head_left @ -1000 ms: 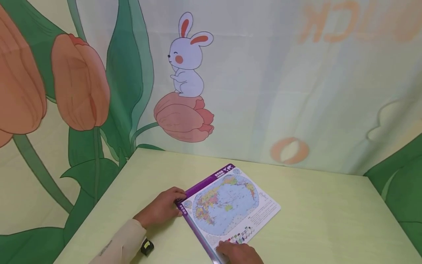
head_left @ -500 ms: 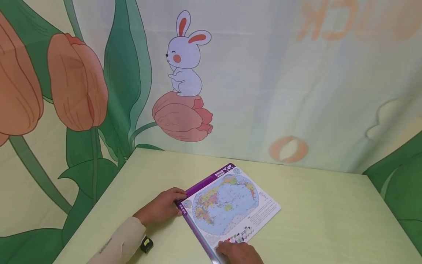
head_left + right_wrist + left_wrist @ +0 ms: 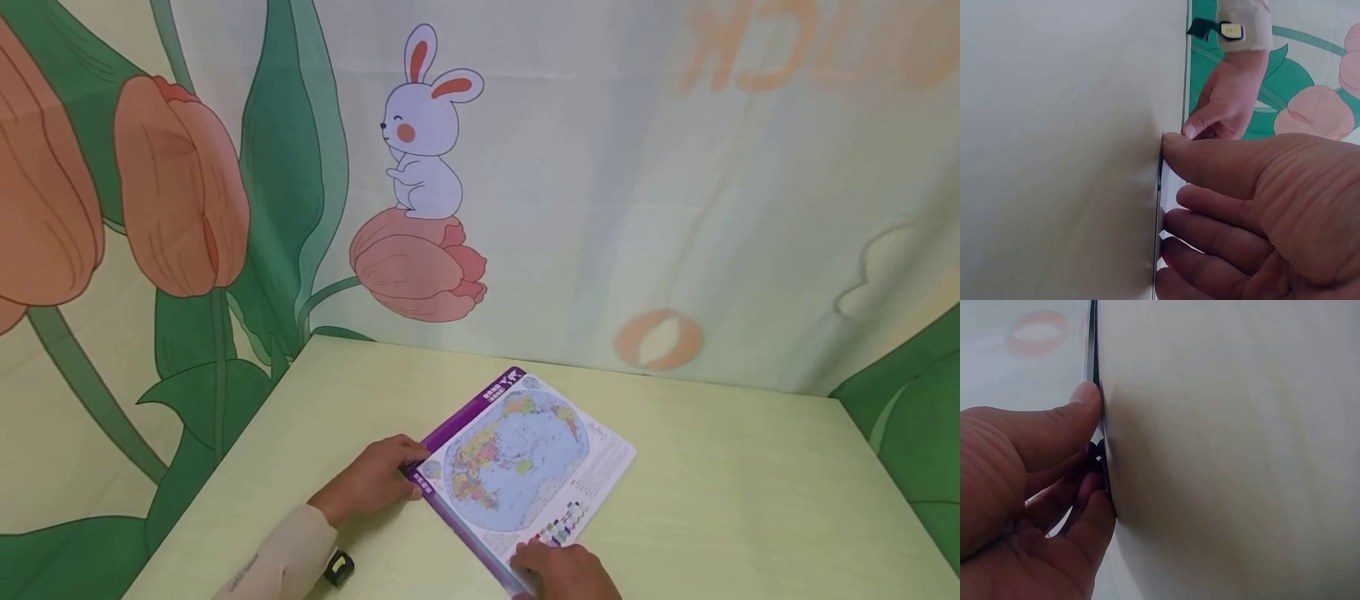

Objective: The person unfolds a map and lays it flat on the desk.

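A flat, thin world map sheet (image 3: 517, 454) with a purple border lies turned at an angle on the pale yellow table. At its left corner, my left hand (image 3: 378, 475) grips the edge, fingers over the purple strip and thumb at the side. My right hand (image 3: 566, 571) holds the near corner by the printed legend, partly beyond the frame's bottom. In the left wrist view, thumb and fingertips of the left hand (image 3: 1029, 481) meet along the sheet's thin edge. The right wrist view shows the right hand (image 3: 1254, 206) likewise at the edge, its fingers bent.
The tabletop (image 3: 735, 492) runs back to a hanging cloth (image 3: 600, 208) printed with a rabbit and tulips. A small black device (image 3: 340, 568) with a yellow patch sits at the left wrist, beside the light sleeve (image 3: 288, 554).
The map sheet has turned slightly counterclockwise: its near corner shifted right with the right hand, and its far corner went a little left. The left hand moved slightly right, staying on its corner.
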Action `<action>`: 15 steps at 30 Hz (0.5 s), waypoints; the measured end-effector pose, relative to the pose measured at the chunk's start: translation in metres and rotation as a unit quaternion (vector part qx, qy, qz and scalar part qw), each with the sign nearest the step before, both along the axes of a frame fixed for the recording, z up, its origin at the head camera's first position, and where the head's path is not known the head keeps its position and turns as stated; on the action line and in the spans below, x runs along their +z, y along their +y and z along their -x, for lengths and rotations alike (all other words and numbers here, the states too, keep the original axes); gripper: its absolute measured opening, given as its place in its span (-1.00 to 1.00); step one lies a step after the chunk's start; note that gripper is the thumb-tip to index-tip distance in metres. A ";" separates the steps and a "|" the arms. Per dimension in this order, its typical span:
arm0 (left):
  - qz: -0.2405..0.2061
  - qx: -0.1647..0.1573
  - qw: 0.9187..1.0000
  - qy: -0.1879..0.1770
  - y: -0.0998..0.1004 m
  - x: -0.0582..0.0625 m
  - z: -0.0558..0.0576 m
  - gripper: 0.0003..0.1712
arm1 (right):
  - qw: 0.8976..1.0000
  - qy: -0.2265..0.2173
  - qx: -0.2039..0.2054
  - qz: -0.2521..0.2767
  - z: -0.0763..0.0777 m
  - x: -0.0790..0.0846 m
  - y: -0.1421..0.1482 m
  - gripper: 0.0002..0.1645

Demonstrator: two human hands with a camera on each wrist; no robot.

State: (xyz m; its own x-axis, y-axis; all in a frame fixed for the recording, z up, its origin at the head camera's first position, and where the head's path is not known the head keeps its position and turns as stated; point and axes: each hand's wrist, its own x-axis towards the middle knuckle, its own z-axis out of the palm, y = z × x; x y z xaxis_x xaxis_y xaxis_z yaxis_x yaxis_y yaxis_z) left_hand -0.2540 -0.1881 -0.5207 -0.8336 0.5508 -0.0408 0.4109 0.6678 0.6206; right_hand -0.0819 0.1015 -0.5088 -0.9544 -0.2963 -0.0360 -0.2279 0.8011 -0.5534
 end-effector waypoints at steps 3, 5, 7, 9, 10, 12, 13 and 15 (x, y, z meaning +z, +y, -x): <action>0.006 0.005 1.000 0.013 0.003 0.000 -0.006 -0.41 | 1.000 -0.010 -0.005 0.000 0.001 0.000 0.008 -0.68; 0.013 0.006 1.000 0.025 0.004 0.001 -0.010 -0.41 | 1.000 -0.011 -0.007 0.000 0.002 0.000 0.013 -0.65; 0.017 0.008 0.999 0.030 0.006 0.002 -0.014 -0.40 | 1.000 -0.016 -0.012 0.000 0.002 0.000 0.016 -0.62; 0.018 0.011 0.999 0.029 0.007 0.004 -0.018 -0.40 | 1.000 -0.018 -0.017 -0.002 0.003 0.000 0.020 -0.60; 0.018 0.012 0.999 0.028 0.007 0.005 -0.020 -0.39 | 1.000 -0.019 -0.020 -0.002 0.004 -0.001 0.021 -0.60; 0.014 0.016 1.000 0.023 0.007 0.006 -0.023 -0.39 | 1.000 -0.019 -0.023 -0.001 0.004 0.000 0.025 -0.61; 0.013 0.018 0.999 0.024 0.008 0.006 -0.025 -0.38 | 1.000 -0.017 -0.022 0.000 0.004 -0.001 0.027 -0.61; 0.010 0.019 0.999 0.028 0.009 0.007 -0.028 -0.38 | 1.000 -0.011 -0.021 0.003 0.004 0.000 0.030 -0.63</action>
State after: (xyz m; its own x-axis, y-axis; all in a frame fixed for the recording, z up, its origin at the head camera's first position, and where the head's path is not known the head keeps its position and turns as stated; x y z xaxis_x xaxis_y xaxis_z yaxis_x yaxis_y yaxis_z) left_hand -0.2259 -0.1794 -0.5142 -0.8555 0.5178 -0.0046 0.4184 0.6964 0.5831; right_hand -0.0858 0.1314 -0.5093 -0.9648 -0.2572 -0.0554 -0.1825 0.8059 -0.5633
